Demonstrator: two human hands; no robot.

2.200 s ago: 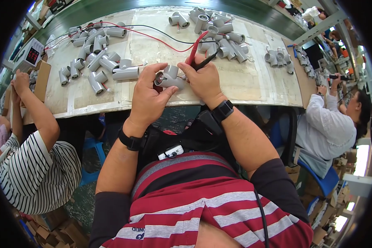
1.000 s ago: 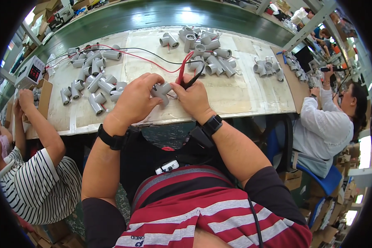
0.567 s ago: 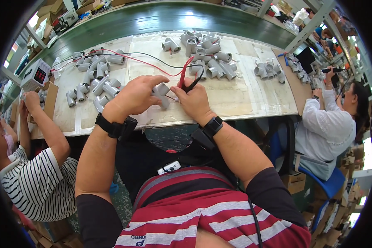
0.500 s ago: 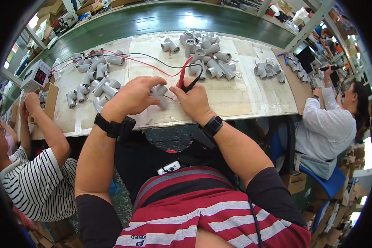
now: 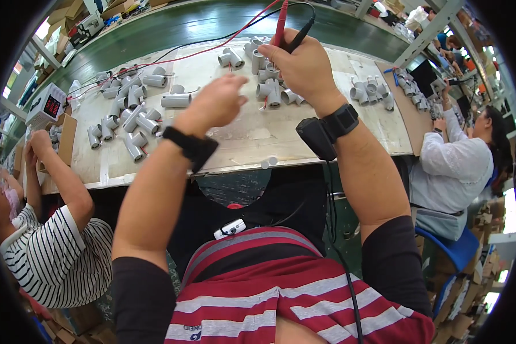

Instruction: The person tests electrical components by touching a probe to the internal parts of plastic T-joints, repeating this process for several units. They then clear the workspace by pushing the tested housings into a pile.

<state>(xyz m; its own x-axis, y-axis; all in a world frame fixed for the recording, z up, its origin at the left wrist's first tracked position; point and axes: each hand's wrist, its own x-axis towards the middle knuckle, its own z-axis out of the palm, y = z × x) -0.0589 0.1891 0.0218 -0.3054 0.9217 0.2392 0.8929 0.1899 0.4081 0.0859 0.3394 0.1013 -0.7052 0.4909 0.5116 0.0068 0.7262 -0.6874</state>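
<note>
My right hand (image 5: 299,64) is raised over the cream work board (image 5: 235,140) and grips a red test probe (image 5: 280,22) and a black test probe (image 5: 303,27) together, tips down. Just under it lies a pile of grey plastic pipe fittings (image 5: 268,86). My left hand (image 5: 213,106) hovers above the board with loosely curled fingers and nothing visible in it. A single grey tube fitting (image 5: 176,100) lies just to its left. Red and black leads (image 5: 172,56) run left across the board.
A second heap of grey fittings (image 5: 126,117) covers the board's left part, and a third (image 5: 370,92) lies at the right. A meter with a red display (image 5: 49,106) stands far left. A person in a striped shirt (image 5: 57,258) sits at left, a person in white (image 5: 450,172) at right.
Both hands have lifted off the fitting they held on the board. My right hand rose toward the far pile with the probes. My left hand let go of the fitting.
</note>
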